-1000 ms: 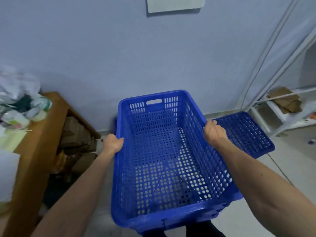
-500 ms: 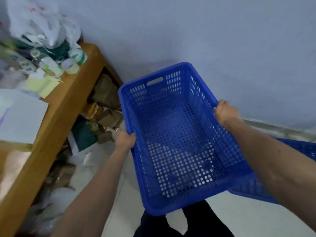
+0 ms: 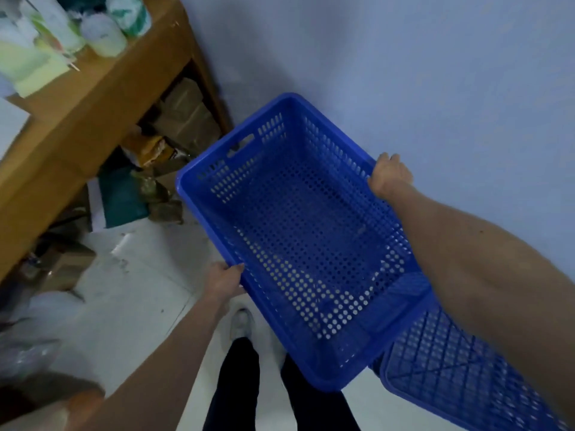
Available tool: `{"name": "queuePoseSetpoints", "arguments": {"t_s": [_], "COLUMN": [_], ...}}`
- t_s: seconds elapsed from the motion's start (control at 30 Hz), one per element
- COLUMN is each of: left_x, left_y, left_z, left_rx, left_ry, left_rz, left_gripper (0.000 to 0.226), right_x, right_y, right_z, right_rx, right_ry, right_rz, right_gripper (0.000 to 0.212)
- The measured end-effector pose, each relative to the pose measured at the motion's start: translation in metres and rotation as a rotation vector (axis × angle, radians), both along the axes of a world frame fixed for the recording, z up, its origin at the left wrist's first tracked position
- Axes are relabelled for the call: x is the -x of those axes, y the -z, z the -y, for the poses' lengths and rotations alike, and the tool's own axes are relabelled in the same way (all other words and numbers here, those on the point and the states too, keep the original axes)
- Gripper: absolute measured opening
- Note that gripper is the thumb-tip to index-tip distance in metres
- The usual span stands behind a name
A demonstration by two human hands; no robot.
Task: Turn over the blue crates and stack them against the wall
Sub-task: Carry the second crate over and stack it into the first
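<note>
I hold a blue perforated crate (image 3: 298, 231) open side up, in the air close to the pale blue wall (image 3: 404, 73). My left hand (image 3: 225, 279) grips its left long rim and my right hand (image 3: 390, 175) grips the right long rim. A second blue crate (image 3: 460, 374) lies upside down on the floor at the lower right, its lattice bottom facing up, partly hidden by my right forearm.
A wooden table (image 3: 102, 88) with bottles and papers stands at the left; boxes and bags (image 3: 161, 169) are piled beneath it. White floor (image 3: 140, 290) lies between the table and my legs (image 3: 236, 384).
The crate has swung to the left and lower toward the wall's base by the table. My view has tilted down, so the floor and my legs show. Both hands keep their grip.
</note>
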State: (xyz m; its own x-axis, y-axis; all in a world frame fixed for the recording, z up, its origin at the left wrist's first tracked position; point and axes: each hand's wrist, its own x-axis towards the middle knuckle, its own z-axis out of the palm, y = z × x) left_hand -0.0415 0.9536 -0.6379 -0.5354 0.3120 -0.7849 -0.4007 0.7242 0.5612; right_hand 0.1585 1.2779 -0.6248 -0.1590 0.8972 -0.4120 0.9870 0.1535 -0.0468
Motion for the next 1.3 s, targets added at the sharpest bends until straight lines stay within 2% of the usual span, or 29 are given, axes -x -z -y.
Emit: {"name": "queuePoseSetpoints", "arguments": {"t_s": [0.07,0.2,0.33,0.47,0.63,0.87,1.0,1.17,1.3], "left_x": [-0.005,-0.016,-0.024,-0.020,-0.014,0.001,0.006,0.015,0.028], "left_y": [0.012,0.042,0.064,0.058,0.050,0.032,0.017,0.012,0.013], "left_z": [-0.003,-0.008,-0.015,-0.022,-0.028,-0.044,-0.052,-0.057,-0.062], "left_rx": [-0.024,-0.038,-0.050,-0.125,-0.001,0.302,0.394,0.463,0.484], "left_ry": [-0.060,-0.127,-0.049,0.043,0.186,0.516,0.753,1.149,1.356], "left_rz": [0.036,0.111,0.124,0.101,0.051,-0.105,-0.213,-0.512,-0.705], "left_gripper": [0.008,0.020,0.021,0.018,0.022,0.036,0.053,0.071,0.074], "right_x": [0.009,0.018,0.019,0.018,0.013,0.002,0.005,0.011,0.021], "right_y": [0.009,0.025,0.040,0.050,0.047,0.022,0.026,0.042,0.054], "right_z": [-0.016,-0.047,-0.072,-0.080,-0.068,-0.023,0.045,0.139,0.219], "right_rx": [0.000,0.010,0.088,0.103,0.138,0.175,0.392,0.642,0.689], "right_ry": [-0.013,-0.025,-0.059,-0.057,-0.081,-0.156,-0.253,-0.234,-0.102], "right_rz": [-0.005,0.003,-0.019,-0.029,-0.024,-0.008,-0.030,-0.087,-0.218], "right_gripper": [0.049,0.053,0.056,0.058,0.068,0.077,0.071,0.064,0.081]}}
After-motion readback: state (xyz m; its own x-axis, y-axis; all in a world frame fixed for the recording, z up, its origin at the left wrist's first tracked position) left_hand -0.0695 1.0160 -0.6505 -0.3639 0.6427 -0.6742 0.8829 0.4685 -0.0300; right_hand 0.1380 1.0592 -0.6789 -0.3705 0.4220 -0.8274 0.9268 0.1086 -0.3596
